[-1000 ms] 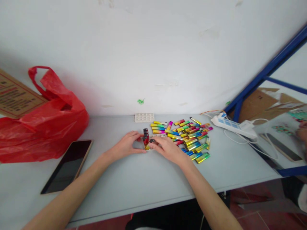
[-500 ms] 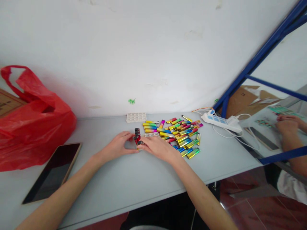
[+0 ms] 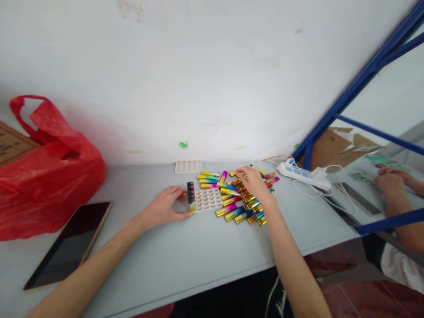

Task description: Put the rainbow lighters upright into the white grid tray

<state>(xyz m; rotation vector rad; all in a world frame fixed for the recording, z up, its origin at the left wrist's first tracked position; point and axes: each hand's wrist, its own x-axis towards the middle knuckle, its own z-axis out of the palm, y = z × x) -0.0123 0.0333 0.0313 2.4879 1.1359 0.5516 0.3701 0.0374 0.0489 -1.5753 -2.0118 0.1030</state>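
A smooth grey tabletop [image 3: 159, 260] bore a loose pile of glossy metallic lighters [image 3: 244, 194]. Over it, the right hand [image 3: 254, 180] bent its fingers; grip undeterminable. The left hand [image 3: 168, 205] curved, thumb and fingers parted, around one end of the pale pitted tray [image 3: 208, 198], where black-topped lighters [image 3: 191, 192] stood upright.

Scuffed white wall [image 3: 212, 79], reddish floor [image 3: 361, 298]

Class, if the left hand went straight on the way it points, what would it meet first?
The left hand would probably meet the standing lighters first, along the left edge of the white tray; whether its fingers already touch them is unclear.
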